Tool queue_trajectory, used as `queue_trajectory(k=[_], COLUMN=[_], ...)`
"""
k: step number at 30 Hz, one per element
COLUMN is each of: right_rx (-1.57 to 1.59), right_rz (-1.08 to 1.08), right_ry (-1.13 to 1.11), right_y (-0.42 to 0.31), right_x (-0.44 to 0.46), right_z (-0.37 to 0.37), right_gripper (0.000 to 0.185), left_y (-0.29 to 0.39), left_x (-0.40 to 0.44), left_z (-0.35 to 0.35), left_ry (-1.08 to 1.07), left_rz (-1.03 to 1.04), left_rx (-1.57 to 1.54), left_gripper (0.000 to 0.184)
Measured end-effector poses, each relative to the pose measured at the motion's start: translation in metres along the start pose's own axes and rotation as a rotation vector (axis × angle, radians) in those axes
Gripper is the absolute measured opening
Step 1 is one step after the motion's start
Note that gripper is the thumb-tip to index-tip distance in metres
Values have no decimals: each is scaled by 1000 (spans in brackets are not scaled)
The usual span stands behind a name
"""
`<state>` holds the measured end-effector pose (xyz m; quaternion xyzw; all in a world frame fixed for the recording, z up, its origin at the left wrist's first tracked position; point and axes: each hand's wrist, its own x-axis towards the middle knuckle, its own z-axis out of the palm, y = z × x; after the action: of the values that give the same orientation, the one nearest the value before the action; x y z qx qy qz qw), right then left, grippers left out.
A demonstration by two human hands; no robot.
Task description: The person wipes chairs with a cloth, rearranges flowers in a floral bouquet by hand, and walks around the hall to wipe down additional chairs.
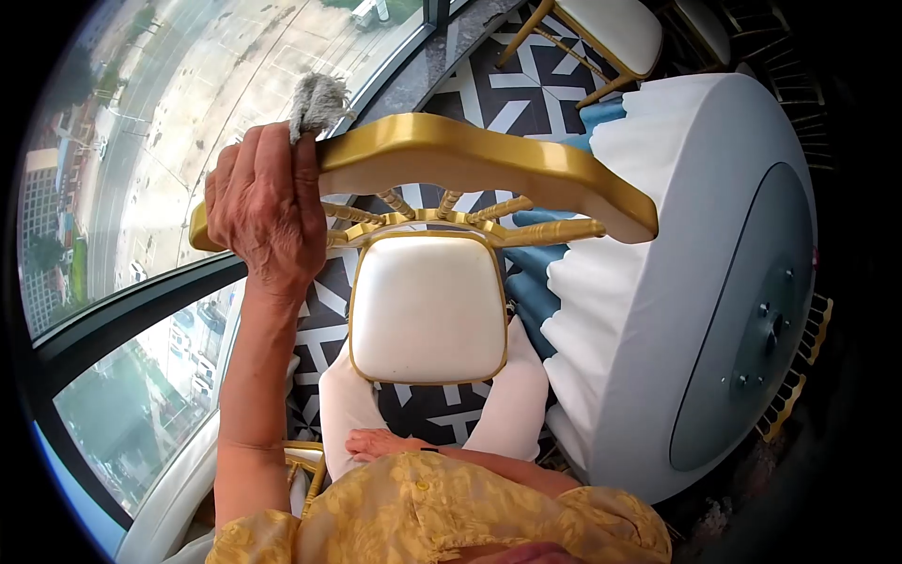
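Note:
My left hand [268, 202] is wrapped over the left part of a gold chair's top rail [451, 141], pressing a grey rag [319, 105] against it. A frayed bunch of the rag sticks out past the thumb and index finger. Below the rail are turned gold spindles [446, 202] and the chair's white padded seat [427, 305], which sits between my knees. My right hand [385, 444] lies on my left thigh with its fingers stretched out, holding nothing.
A round table [648, 329] with a white cloth and dark glass turntable [752, 329] stands close on the right. Tall windows [216, 122] line the left. More gold chairs [615, 33] stand at the back, and another chair [305, 461] is at lower left.

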<state>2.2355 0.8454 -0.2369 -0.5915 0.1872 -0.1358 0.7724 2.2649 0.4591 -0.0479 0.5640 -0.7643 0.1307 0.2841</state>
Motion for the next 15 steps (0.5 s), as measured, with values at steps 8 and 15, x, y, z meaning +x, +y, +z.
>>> queue_trajectory(k=[8, 15], right_rx=[227, -513], right_rz=[90, 274], right_ry=[-261, 1018], right_y=[-25, 59], right_x=[1, -10], right_z=[-21, -151], right_gripper=[19, 21], left_y=[-4, -5], left_x=[3, 4], left_z=[2, 1], left_ry=[-1, 74], left_rz=[0, 61], left_rx=[-44, 25], left_gripper=[14, 23])
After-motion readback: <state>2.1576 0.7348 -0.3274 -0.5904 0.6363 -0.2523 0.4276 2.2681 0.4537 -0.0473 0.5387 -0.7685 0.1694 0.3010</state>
